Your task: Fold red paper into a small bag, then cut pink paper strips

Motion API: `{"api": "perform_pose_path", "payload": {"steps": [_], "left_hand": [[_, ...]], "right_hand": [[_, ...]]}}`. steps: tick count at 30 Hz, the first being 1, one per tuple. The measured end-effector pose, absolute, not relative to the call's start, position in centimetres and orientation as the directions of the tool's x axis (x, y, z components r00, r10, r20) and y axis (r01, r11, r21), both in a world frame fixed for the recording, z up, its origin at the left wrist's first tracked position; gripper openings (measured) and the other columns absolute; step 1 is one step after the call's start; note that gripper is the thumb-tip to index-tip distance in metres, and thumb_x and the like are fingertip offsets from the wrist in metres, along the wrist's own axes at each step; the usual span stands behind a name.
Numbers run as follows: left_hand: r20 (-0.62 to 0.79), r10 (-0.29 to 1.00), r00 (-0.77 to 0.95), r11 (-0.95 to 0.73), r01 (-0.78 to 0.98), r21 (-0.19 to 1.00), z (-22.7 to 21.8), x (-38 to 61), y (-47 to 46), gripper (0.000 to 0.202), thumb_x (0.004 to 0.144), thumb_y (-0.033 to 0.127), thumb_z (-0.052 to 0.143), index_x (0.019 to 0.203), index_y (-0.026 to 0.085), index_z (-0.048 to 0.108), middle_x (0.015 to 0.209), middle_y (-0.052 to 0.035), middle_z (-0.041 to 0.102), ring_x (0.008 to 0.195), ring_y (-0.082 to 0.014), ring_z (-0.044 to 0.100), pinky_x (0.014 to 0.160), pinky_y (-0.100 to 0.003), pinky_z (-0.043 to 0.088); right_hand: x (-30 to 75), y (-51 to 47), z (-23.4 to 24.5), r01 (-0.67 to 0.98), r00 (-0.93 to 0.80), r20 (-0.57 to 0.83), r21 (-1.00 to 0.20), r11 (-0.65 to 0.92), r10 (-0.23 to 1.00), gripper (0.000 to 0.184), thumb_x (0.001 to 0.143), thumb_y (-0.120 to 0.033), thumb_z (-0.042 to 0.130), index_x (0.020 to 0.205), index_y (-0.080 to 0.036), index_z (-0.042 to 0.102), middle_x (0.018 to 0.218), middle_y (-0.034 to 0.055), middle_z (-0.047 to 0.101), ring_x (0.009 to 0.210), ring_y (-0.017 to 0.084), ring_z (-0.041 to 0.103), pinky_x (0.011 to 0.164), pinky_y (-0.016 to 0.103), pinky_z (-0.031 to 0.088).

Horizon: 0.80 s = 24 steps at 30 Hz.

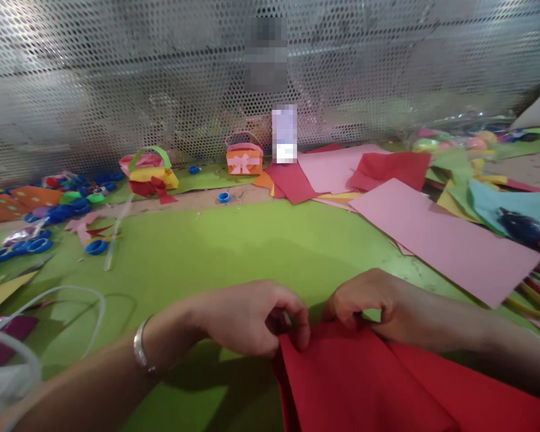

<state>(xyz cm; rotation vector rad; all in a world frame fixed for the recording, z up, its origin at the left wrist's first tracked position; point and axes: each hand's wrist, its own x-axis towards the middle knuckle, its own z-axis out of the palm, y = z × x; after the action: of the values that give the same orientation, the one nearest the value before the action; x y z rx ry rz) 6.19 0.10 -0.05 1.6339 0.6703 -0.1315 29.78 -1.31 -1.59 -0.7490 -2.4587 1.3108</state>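
Large folded red paper [355, 384] fills the lower right, close to me, with its layers overlapping. My left hand [261, 318] pinches its top left corner between thumb and fingers. A silver bracelet [140, 348] circles that wrist. My right hand [364, 303] is bent over the paper's top edge, thumb and fingers closed on it. Both hands are above the green work surface [198, 252]. The underside of the paper and some fingertips are hidden.
At the back stand an orange paper basket [244, 161] and a yellow one [155, 177]. Pink sheets [445, 240] and a dark glue gun [528, 231] lie right. Blue rings [96, 246], a clear stick [117, 237] and a white cable [72, 289] lie left. A perforated metal panel [184, 66] rises behind.
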Motion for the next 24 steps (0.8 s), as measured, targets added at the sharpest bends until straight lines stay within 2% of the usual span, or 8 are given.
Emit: {"api": "perform_pose_path", "payload": {"steps": [6,8,11,13,16,18,20,24], "left_hand": [[-0.506,0.16,0.848,0.138,0.488,0.862,1.2,5.8,1.0,0.021,0.07,0.014,0.06,0.089,0.019,0.068,0.096,-0.0032,0.064,0.071,-0.0123,0.057,0.063,-0.022,0.046],[-0.552,0.207,0.808,0.144,0.533,0.834,1.3,6.1,0.8,0.011,0.077,0.025,0.062,0.083,0.018,0.068,0.087,-0.0023,0.064,0.069,-0.012,0.057,0.062,-0.021,0.045],[-0.599,0.371,0.709,0.123,0.602,0.789,0.7,6.8,0.0,0.021,0.073,0.037,0.07,0.074,0.019,0.06,0.067,0.0027,0.057,0.061,-0.0114,0.051,0.051,-0.02,0.038],[-0.597,0.465,0.654,0.139,0.611,0.779,0.2,7.3,-0.7,0.032,0.062,0.036,0.079,0.075,0.02,0.055,0.064,0.0062,0.05,0.057,-0.0104,0.045,0.046,-0.02,0.033],[-0.584,0.498,0.641,0.2,0.57,0.797,-0.2,7.6,-1.3,0.04,0.056,0.03,0.082,0.084,0.019,0.055,0.069,0.0061,0.05,0.061,-0.011,0.044,0.05,-0.021,0.036],[-0.569,0.467,0.677,0.203,0.544,0.814,-0.1,7.8,-1.3,0.037,0.061,0.028,0.078,0.09,0.017,0.058,0.073,0.004,0.054,0.065,-0.012,0.048,0.053,-0.022,0.039],[-0.564,0.427,0.707,0.18,0.544,0.819,0.1,7.8,-1.3,0.029,0.066,0.027,0.074,0.09,0.016,0.062,0.075,0.0026,0.057,0.065,-0.0123,0.05,0.054,-0.022,0.04],[-0.587,0.384,0.712,0.115,0.594,0.796,0.4,7.8,-1.1,0.017,0.07,0.029,0.069,0.081,0.017,0.065,0.071,0.0029,0.06,0.062,-0.0115,0.051,0.049,-0.02,0.037]], "right_hand": [[29.7,-1.9,-1.1,0.368,-0.836,-0.031,-0.773,0.517,0.548,0.022,0.069,0.002,0.041,0.066,-0.019,0.044,0.063,-0.0049,0.047,0.059,0.009,0.041,0.055,0.021,0.029],[29.6,-1.9,-1.0,0.376,-0.829,-0.037,-0.776,0.507,0.558,0.021,0.069,0.001,0.041,0.066,-0.02,0.045,0.063,-0.0048,0.049,0.059,0.009,0.042,0.055,0.021,0.03],[29.6,-2.1,-1.0,0.378,-0.81,-0.007,-0.77,0.514,0.586,0.022,0.067,0.001,0.039,0.065,-0.019,0.045,0.064,-0.0047,0.052,0.059,0.009,0.043,0.055,0.02,0.032],[29.6,-2.3,-1.1,0.381,-0.792,0.026,-0.759,0.528,0.609,0.023,0.065,0.002,0.039,0.066,-0.019,0.046,0.064,-0.0051,0.054,0.058,0.009,0.044,0.055,0.019,0.033],[29.5,-2.6,-1.1,0.394,-0.758,0.051,-0.758,0.52,0.65,0.024,0.066,0.002,0.043,0.07,-0.02,0.052,0.067,-0.0058,0.06,0.06,0.008,0.049,0.057,0.019,0.035],[29.3,-2.8,-0.9,0.434,-0.727,-0.006,-0.778,0.453,0.687,0.027,0.067,0.001,0.046,0.076,-0.021,0.059,0.074,-0.0055,0.065,0.064,0.009,0.054,0.059,0.019,0.038],[29.3,-2.9,-0.6,0.52,-0.688,-0.137,-0.778,0.352,0.712,0.026,0.068,-0.004,0.051,0.082,-0.022,0.063,0.076,-0.0045,0.068,0.064,0.01,0.056,0.056,0.019,0.038],[29.9,-3.0,0.0,0.655,-0.6,-0.369,-0.735,0.172,0.71,0.017,0.065,-0.01,0.056,0.076,-0.021,0.063,0.056,-0.0064,0.057,0.049,0.008,0.044,0.041,0.019,0.028]]}}
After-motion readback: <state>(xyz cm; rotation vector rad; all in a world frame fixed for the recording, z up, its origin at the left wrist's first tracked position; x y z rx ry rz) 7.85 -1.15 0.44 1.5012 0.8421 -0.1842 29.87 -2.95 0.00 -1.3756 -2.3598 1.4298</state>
